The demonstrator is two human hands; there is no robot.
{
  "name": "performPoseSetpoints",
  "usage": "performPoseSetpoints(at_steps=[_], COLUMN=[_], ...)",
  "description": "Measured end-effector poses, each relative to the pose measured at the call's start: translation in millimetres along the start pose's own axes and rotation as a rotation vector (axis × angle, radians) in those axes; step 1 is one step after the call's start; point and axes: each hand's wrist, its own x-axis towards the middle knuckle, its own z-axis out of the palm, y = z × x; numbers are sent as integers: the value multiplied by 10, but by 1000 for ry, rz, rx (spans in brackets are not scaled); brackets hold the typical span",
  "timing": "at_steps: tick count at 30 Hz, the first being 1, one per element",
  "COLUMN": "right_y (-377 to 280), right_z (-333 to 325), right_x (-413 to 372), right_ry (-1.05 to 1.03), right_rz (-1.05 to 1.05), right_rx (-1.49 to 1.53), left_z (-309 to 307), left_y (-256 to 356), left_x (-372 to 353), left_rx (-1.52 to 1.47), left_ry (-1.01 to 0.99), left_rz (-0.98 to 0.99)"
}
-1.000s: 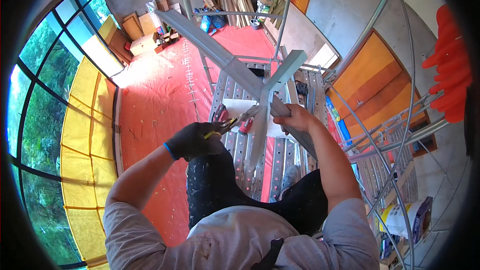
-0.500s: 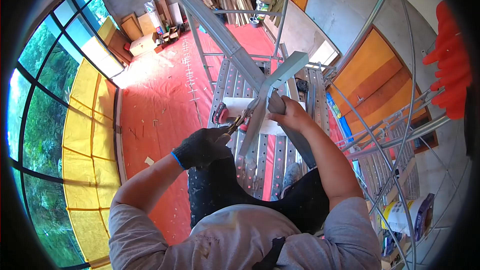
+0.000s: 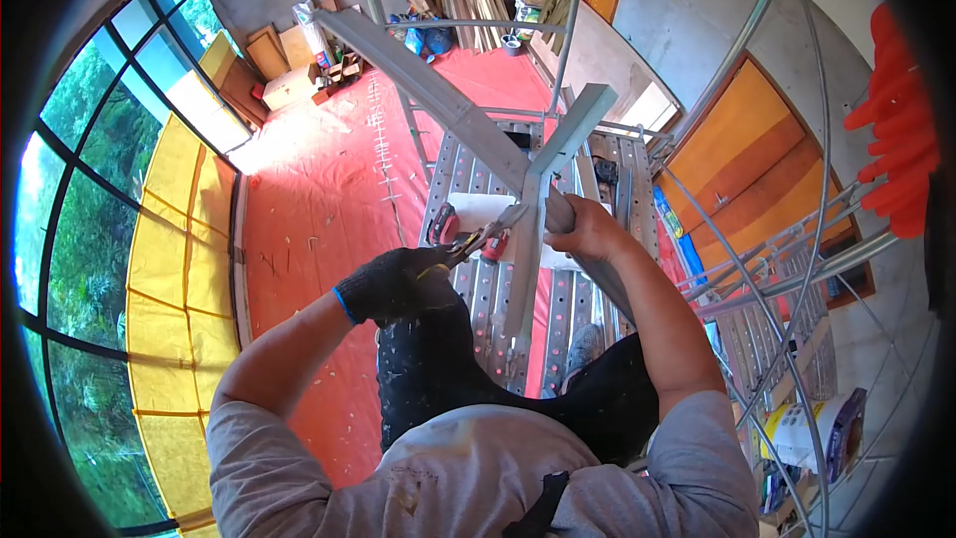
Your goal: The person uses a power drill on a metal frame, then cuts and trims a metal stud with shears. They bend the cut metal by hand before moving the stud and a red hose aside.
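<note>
My left hand (image 3: 396, 285), in a black work glove, is closed around the handles of metal snips (image 3: 486, 235). The jaws of the snips lie right at the edge of a long grey metal channel (image 3: 428, 95), close to where its strips spread apart. My bare right hand (image 3: 590, 229) grips a folded part of this channel just right of the jaws. One strip stands up toward the upper right and another hangs down between my hands. The channel's long end reaches away to the upper left.
Beneath me is a perforated metal scaffold platform (image 3: 478, 324), with a red and black tool (image 3: 443, 225) on it. Scaffold tubes and cables cross at right, near hanging red gloves (image 3: 891, 130). Red sheeting (image 3: 319, 239) covers the floor below. Timber strips (image 3: 473, 0) lean on the far wall.
The channel's far end has swung left and its hanging strip has shifted slightly right. My hands keep their grips, with the snips still at the metal.
</note>
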Motion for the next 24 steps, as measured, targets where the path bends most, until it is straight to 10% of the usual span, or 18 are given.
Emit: performPoseSetpoints(at_steps=[24], right_y=[-23], right_z=[154], right_x=[65], right_ry=[127], right_rz=[40], right_rx=[-13], left_z=[91], left_y=[104], left_x=[186], left_rx=[311], left_ry=[40], left_rz=[-168])
